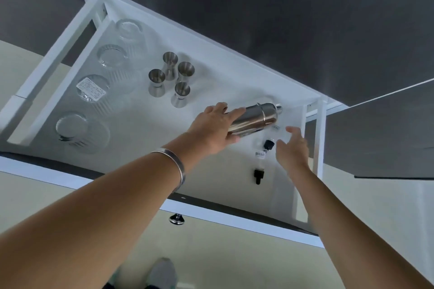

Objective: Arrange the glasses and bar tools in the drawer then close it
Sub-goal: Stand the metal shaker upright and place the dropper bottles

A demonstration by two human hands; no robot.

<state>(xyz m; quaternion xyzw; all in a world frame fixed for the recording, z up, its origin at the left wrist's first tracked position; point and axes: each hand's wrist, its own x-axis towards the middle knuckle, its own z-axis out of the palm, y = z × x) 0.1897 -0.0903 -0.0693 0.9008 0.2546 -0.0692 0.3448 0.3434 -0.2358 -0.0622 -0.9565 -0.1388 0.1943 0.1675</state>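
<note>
The white drawer point(145, 124) stands pulled out below me. Several clear ribbed glasses point(112, 56) stand upside down in a row along its left side. Several steel jiggers point(171, 77) are grouped in the middle. My left hand point(211, 128) grips the base of a steel cocktail shaker point(256, 117), which lies on its side at the drawer's right. My right hand point(292, 148) hovers with spread fingers just right of two small clear dropper bottles with black caps point(263, 152), touching nothing that I can see.
A dark countertop point(258, 7) overhangs the back of the drawer. The drawer front's edge point(211, 213) carries a chrome knob point(176, 218). White side rails point(320, 138) flank the drawer. Pale floor and my shoe point(162, 272) show below.
</note>
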